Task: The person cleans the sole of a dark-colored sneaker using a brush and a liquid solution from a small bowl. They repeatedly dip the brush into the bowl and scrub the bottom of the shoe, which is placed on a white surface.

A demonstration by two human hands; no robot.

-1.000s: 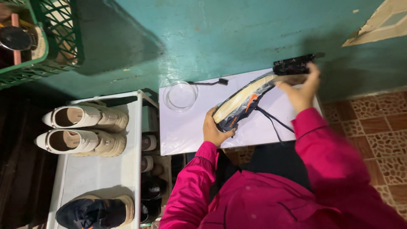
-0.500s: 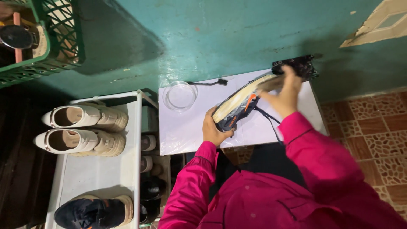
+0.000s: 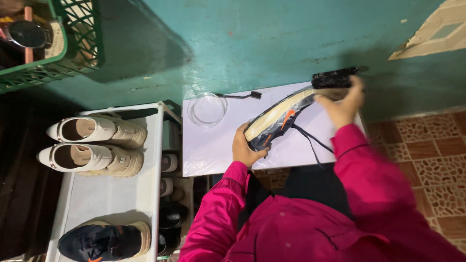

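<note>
Now the dark sneaker (image 3: 276, 121) lies tilted on its side over the white table (image 3: 208, 150), pale sole turned up toward the camera. Its long axis runs on a diagonal, from lower left near the person's body up to the right toward the teal wall (image 3: 272, 39). Which end is toe and which is heel is hard to tell. An orange mark shows on its side, and black laces (image 3: 310, 143) trail down off it toward the table's near edge.

At the lower end, the left hand (image 3: 246, 148) comes up from a pink sleeve, fingers curled and closed around the shoe, holding it up off the tabletop. At the upper end, the right hand (image 3: 343, 103) reaches out with the arm stretched forward and slightly blurred; its fingers are wrapped around a black brush (image 3: 335, 77) pressed to the upper tip of the sole.

Farther left on the table sits a clear round dish (image 3: 207, 109), with a small thin brush (image 3: 240, 95) just beside it. Well apart to the left, a white shoe rack (image 3: 111, 194) carries a pair of white shoes (image 3: 92, 143) and a dark trainer (image 3: 104, 240). A green crate (image 3: 53, 43) hangs at top left.
</note>
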